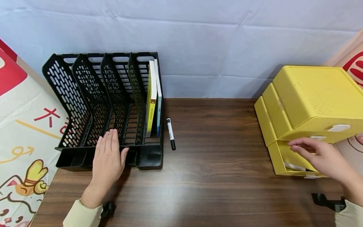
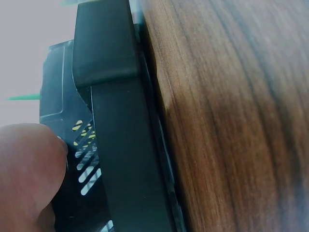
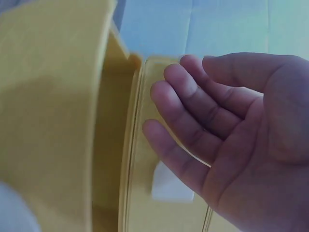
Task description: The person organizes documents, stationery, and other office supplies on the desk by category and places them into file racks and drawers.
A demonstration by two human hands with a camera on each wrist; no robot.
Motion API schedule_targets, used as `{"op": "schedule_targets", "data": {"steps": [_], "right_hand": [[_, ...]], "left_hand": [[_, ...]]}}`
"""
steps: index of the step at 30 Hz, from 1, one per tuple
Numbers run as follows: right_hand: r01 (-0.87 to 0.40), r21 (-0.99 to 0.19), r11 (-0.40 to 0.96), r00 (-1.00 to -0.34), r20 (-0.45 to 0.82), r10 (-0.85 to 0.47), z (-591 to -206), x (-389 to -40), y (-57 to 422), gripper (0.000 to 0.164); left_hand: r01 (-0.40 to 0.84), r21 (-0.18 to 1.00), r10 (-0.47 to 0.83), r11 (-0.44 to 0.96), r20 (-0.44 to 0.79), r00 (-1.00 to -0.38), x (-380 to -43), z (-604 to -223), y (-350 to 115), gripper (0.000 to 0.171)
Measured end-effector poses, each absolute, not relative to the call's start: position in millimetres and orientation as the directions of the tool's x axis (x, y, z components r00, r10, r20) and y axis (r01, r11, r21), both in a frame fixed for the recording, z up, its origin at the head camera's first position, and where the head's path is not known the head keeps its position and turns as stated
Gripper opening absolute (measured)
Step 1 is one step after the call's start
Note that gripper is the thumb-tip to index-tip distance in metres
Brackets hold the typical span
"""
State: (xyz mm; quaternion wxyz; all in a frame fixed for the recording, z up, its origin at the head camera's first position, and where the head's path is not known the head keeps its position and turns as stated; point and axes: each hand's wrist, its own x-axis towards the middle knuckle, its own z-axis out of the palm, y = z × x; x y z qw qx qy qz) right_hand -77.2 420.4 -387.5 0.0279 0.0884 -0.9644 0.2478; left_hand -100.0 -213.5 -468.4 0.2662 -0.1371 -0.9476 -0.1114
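My left hand [image 1: 107, 159] lies with straight fingers over the front edge of a black file rack [image 1: 88, 104]. In the left wrist view only one rounded fingertip [image 2: 29, 174] shows, beside the rack's front wall [image 2: 128, 159]. My right hand [image 1: 323, 157] hovers over the pulled-out bottom drawer [image 1: 272, 157] of a yellow drawer unit [image 1: 326, 91]. Its fingers [image 3: 186, 121] are loosely bent, and the palm, seen in the right wrist view, holds nothing. Inside the drawer lies a white pen-like object [image 1: 295, 166], partly hidden by the drawer front.
A yellow-spined book [image 1: 151, 110] and a blue-spined book [image 1: 158, 107] stand in the rack's rightmost slot. To the right of the rack, a white marker with a black cap [image 1: 171, 134] lies on the brown wooden table [image 1: 212, 151]. Behind hangs a pale cloth [image 1: 204, 47].
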Motion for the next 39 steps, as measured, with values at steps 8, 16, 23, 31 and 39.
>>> {"op": "schedule_targets", "data": {"steps": [8, 16, 23, 31, 39], "right_hand": [[-0.313, -0.478, 0.821, -0.949, 0.136, -0.283, -383, -90, 381, 0.016], [-0.434, -0.482, 0.761, -0.898, 0.173, -0.404, -392, -110, 333, 0.027], [-0.42, -0.581, 0.697, -0.889, 0.109, -0.446, -403, -135, 283, 0.021], [-0.373, -0.666, 0.646, -0.881, 0.037, -0.471, -423, -156, 239, 0.027], [-0.336, -0.653, 0.679, -0.88, -0.04, -0.474, -439, -164, 182, 0.045]], "left_hand": [[0.324, 0.134, 0.202, 0.937, 0.548, -0.812, -100, -469, -213, 0.067], [0.325, 0.137, 0.202, 0.936, 0.546, -0.813, -99, -468, -213, 0.067], [0.319, 0.136, 0.201, 0.938, 0.537, -0.819, -99, -467, -214, 0.067], [0.311, 0.141, 0.194, 0.94, 0.528, -0.827, -98, -468, -214, 0.068], [0.315, 0.142, 0.195, 0.939, 0.533, -0.823, -100, -469, -214, 0.068]]}}
